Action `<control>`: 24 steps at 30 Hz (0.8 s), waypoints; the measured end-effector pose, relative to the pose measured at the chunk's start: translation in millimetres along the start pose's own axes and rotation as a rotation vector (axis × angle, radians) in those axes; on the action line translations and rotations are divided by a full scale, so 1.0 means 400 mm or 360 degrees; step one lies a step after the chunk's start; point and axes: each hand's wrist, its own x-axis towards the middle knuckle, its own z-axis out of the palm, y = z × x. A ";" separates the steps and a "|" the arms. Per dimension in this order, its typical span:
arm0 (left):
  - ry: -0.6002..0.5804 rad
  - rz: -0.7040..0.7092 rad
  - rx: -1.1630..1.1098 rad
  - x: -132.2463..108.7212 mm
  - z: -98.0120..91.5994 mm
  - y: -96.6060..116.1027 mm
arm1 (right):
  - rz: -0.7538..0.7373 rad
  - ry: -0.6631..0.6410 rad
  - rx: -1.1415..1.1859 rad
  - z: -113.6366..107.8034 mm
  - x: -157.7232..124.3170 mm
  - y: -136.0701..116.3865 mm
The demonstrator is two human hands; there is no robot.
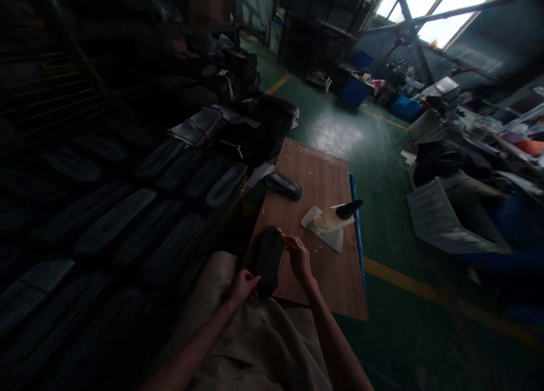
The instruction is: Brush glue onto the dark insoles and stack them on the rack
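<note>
Firstly, one wooden board (317,158), with a dark oblong piece (270,258) at its near end; advised handling: piece steadied, tool tip run lightly, evenly along its edge. Counted, descending: similar piece (283,186), one, farther off; black-tipped container (331,217), one, on pale sheeting (334,241); hands, two: left hand (244,286) at the near piece's edge, grip unclear; right hand (300,258) pinching orange tool (287,239), one.
</note>
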 end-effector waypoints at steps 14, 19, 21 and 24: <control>-0.0077 -0.0132 -0.0396 0.012 0.006 -0.027 | 0.0012 -0.0111 -0.0166 -0.024 0.005 -0.034; -0.0082 -0.0134 -0.0552 -0.006 0.001 -0.020 | 0.0102 -0.0199 -0.0253 -0.023 -0.079 -0.047; -0.0089 -0.0129 -0.0585 -0.013 -0.003 -0.019 | 0.0125 -0.0244 -0.0218 -0.023 -0.132 -0.058; -0.0113 -0.0068 -0.0631 -0.021 -0.010 -0.022 | 0.0133 -0.0317 -0.0131 -0.025 -0.202 -0.084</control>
